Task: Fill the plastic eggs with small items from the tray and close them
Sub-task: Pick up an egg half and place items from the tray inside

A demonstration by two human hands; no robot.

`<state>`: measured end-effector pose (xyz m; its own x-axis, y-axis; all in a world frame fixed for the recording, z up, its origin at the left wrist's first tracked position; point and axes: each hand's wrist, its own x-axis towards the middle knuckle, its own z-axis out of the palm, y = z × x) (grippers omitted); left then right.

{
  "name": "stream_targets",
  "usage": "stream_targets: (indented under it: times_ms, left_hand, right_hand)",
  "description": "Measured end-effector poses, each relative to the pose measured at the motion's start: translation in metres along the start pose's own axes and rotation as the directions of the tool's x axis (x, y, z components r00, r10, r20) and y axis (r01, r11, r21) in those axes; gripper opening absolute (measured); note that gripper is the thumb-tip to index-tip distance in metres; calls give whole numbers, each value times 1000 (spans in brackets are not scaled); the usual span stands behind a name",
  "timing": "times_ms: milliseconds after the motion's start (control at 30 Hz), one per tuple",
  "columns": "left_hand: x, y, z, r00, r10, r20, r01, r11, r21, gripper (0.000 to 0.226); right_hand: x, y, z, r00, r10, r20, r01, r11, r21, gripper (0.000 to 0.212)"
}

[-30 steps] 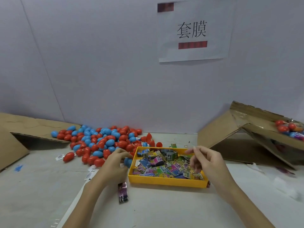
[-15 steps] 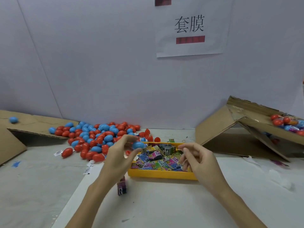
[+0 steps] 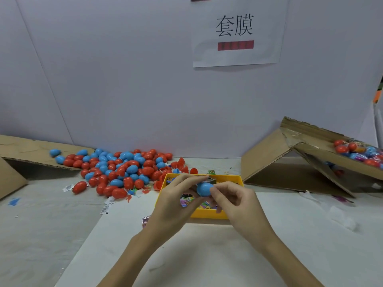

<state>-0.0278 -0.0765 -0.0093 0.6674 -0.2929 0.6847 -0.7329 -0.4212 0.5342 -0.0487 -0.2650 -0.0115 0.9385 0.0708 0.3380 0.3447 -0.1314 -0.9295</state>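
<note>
Both hands meet over the yellow plastic tray point(image 3: 236, 179). The left hand point(image 3: 176, 201) curls its fingers point(image 3: 193, 179) round a smooth blue plastic egg point(image 3: 204, 189); the right hand point(image 3: 238, 201) pinches the egg's near end with thumb and forefinger. Glossy little packets point(image 3: 187, 200) fill the tray. Red and blue eggs point(image 3: 122, 168) lie heaped on the bench point(image 3: 207, 251) beside creased cardboard point(image 3: 31, 151).

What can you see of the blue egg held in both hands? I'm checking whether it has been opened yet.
The blue egg is smooth, glossy plastic, lying roughly on its side above the yellow tray. The left hand holds it from the left, fingers over its top; the right hand pinches its right end. No gap between halves shows, so it looks closed, though fingers hide much of it.
</note>
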Motion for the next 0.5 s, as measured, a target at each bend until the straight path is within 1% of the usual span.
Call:
stream_targets:
  times_ms: [100,167,233,300,400,467,500]
  left_hand:
    - [-1,4,1,998,-67,14,67,996,-57,40]
    - [-1,6,2,998,-63,20,64,998,-25,35]
    - [-2,6,3,998,-61,29,61,998,-15,34]
    - [-3,5,4,996,-78,41,79,997,-17,34]
    - [-4,5,5,993,-104,50,106,994,-40,44]
    - [-2,4,5,993,-103,52,105,993,-51,51]
    - [-1,4,4,996,-78,48,80,996,-38,50]
  right_hand:
    - [0,2,-1,1000,9,-27,-12,995,-103,33]
    - [1,2,0,999,14,-29,-16,997,-78,38]
    - [0,2,1,1000,-14,-13,13,999,-51,36]
    - [-1,2,2,999,-37,-23,36,997,-68,28]
    - [0,5,3,997,-21,-69,19,999,-29,19]
    - [0,6,3,997,-3,-72,2,1000,-8,23]
    - [0,5,3,998,6,-68,-6,1000,-2,26]
